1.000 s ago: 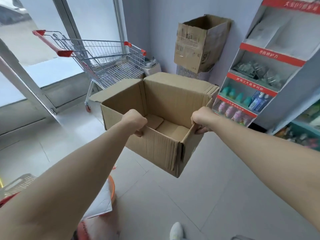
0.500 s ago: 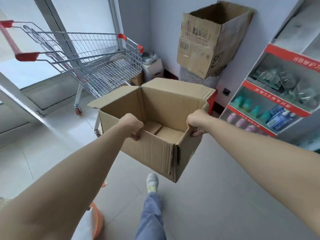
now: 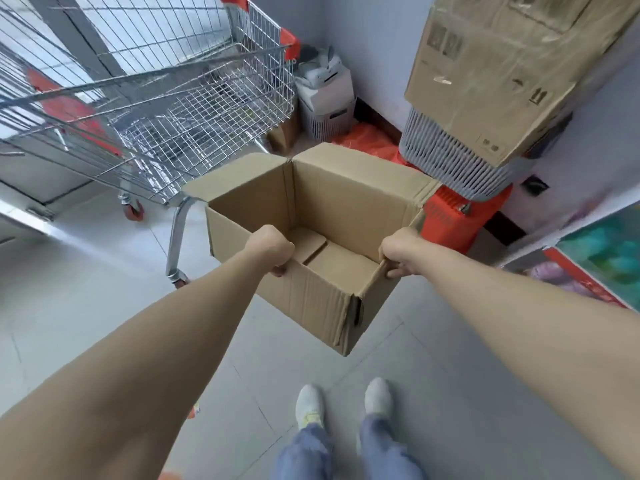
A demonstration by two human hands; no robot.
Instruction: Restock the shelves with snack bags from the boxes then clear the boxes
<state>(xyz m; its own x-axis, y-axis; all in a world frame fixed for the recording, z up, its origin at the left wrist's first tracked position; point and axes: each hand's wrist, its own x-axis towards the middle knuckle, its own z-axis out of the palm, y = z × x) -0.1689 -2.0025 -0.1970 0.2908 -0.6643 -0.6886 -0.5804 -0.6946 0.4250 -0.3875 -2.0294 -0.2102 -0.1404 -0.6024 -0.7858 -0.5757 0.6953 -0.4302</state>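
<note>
An open brown cardboard box [image 3: 311,299] hangs in the air in front of me, flaps up, with nothing inside but its bottom flaps. My left hand [image 3: 272,247] is closed over its near left rim. Gripping the near right rim is my right hand [image 3: 398,252]. A second, larger cardboard box [image 3: 491,74] stands tilted on a stack of grey and red baskets [image 3: 450,161] against the wall at the upper right. No snack bags show in the held box.
A wire shopping trolley [image 3: 166,98] stands close on the left, its wheels on the tiled floor. A white and grey appliance [image 3: 327,95] sits in the corner. A shelf edge with coloured goods [image 3: 602,258] is at the right. My feet [image 3: 343,403] are below.
I have walked forward with the box toward the corner. The trolley and the basket stack with the large box now look much nearer, and the view tilts further down.
</note>
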